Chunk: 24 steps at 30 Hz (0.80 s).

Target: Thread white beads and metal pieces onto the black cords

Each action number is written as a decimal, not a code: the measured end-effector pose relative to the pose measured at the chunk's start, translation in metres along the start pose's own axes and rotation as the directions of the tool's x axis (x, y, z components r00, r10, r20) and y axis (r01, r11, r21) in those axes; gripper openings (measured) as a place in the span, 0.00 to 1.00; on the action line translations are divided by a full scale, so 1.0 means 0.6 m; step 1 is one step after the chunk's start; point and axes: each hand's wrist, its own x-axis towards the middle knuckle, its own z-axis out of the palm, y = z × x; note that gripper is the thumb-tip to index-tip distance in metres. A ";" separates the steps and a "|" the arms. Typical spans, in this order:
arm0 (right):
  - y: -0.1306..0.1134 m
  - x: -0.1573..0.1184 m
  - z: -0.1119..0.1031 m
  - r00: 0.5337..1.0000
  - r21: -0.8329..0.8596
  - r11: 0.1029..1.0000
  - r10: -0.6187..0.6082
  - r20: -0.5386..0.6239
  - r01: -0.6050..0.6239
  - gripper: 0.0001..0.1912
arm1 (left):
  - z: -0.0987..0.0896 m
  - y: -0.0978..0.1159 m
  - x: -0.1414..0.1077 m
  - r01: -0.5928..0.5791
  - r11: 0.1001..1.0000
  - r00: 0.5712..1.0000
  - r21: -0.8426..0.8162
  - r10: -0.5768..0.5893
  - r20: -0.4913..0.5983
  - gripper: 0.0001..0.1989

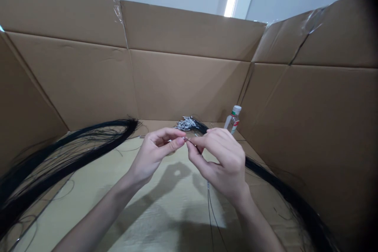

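My left hand [153, 151] is closed in a pinch in the middle of the head view, thumb against fingertips. Between them is the tip of a thin dark cord, with a small pale bit that I cannot make out. Close beside it on the right, my right hand [221, 161] pinches the same cord between thumb and forefinger. Two thin dark cord strands [209, 208] hang down below my right hand toward the front edge of the view. Both hands are raised above a pale yellowish work surface [165, 212] and cast shadows on it.
A thick bundle of black cords [97, 149] curves along the left side. Another black bundle [274, 185] runs along the right, with a cluster of white ends [187, 123] at the back. A clear bottle [232, 120] with a white cap stands back right. Cardboard walls [189, 82] enclose everything.
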 end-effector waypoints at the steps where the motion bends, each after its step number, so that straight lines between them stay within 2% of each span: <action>1: 0.001 0.000 0.000 1.000 0.005 1.000 0.000 -0.004 0.000 0.07 | 0.000 -0.001 0.000 0.011 1.000 1.000 -0.014 -0.011 0.006 0.09; 16: 0.001 0.000 0.007 0.995 -0.086 0.995 -0.064 -0.077 0.057 0.07 | 0.007 -0.009 0.000 0.114 0.977 0.993 -0.182 -0.110 0.031 0.15; 24: 0.000 0.000 0.003 0.999 0.013 1.000 0.006 -0.034 -0.006 0.07 | 0.004 -0.008 0.000 0.114 0.978 0.993 -0.172 -0.112 0.021 0.17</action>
